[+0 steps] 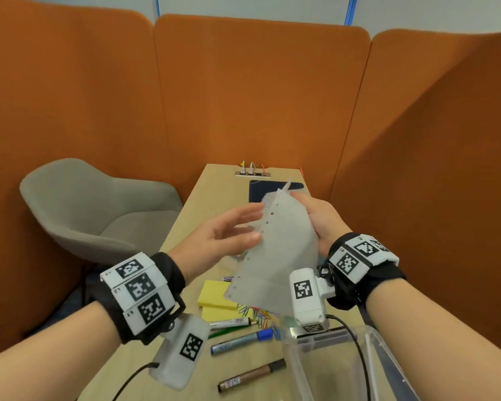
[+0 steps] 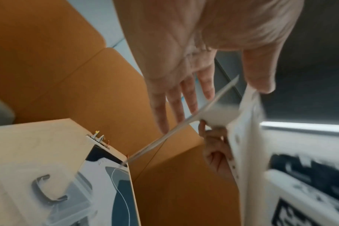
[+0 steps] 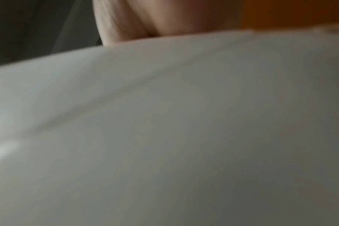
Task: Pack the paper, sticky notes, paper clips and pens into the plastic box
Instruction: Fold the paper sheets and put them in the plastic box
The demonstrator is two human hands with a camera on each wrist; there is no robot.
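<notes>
Two hands are up over the table (image 1: 185, 227), and the paper (image 1: 278, 244) is between them, bowed into a curve well above everything else. Right hand (image 1: 320, 219) grips the far edge, fingers curled round it; the sheet covers most of them. Left hand (image 1: 220, 235) is spread, fingers straight, fingertips just at the punched edge; touching or not, I can't quite tell, it's blurred. From the right wrist there's almost nothing but grey paper (image 3: 164, 130) filling the view, a bit of palm at the top.

Down on the table: sticky notes (image 1: 216, 295), half hidden by the sheet's lower corner, clips (image 1: 258, 314) in a coloured heap beside them, pens (image 1: 240, 341) lying loose nearer me. One brown pen (image 1: 252, 376) sits just left of the box (image 1: 368, 363), which is clear, cut off by the frame's bottom edge and partly behind the right wrist camera.
</notes>
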